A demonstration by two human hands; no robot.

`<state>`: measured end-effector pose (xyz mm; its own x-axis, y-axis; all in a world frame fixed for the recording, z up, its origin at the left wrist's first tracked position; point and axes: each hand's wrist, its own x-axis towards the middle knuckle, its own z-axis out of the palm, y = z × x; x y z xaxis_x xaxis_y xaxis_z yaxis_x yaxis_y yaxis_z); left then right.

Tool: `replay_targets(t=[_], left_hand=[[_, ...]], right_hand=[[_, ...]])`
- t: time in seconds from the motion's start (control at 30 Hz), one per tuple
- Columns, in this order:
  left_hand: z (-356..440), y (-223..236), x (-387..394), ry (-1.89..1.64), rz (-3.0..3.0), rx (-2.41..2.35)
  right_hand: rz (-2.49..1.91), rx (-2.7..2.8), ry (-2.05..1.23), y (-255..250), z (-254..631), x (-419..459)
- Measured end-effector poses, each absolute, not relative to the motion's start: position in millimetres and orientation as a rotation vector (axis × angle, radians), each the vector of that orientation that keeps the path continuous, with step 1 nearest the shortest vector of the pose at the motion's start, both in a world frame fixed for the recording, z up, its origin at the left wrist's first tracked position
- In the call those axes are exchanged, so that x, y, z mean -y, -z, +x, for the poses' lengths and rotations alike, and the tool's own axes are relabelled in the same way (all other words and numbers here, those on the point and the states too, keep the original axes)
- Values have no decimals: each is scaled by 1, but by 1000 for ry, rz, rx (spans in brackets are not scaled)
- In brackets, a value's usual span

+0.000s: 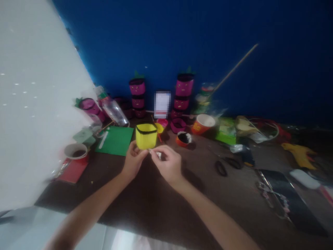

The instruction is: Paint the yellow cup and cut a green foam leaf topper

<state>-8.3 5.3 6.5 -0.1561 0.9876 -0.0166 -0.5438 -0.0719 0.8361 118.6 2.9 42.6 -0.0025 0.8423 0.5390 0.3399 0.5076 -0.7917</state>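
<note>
A yellow cup [146,140] with a black band around its rim is held up over the middle of the table. My left hand [133,160] is closed on its lower left side. At the cup's bottom right edge, my right hand [168,162] has thumb and fingertips pinched together around something small and whitish that blur keeps me from naming. Just behind the cup stand a small yellow container [159,128] and a pink one [162,122]. A purple ring-shaped piece [178,125] and a low orange cup with dark contents [183,139] lie to the right.
Stacked purple cups with faces [137,87] line the blue wall. Left are a green sheet [117,140], a clear bottle [116,113] and a cup of dark liquid [75,152]. Scissors [221,168], a yellow glue gun [299,152] and a dark phone-like slab [293,198] lie right.
</note>
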Motion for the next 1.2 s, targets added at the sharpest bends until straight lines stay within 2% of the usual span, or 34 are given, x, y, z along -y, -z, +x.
replay_targets(t=[1.2], left_hand=[[-6, -8, -3, -1541, 719, -814]], right_hand=[[-1087, 1584, -565, -43, 119, 2]])
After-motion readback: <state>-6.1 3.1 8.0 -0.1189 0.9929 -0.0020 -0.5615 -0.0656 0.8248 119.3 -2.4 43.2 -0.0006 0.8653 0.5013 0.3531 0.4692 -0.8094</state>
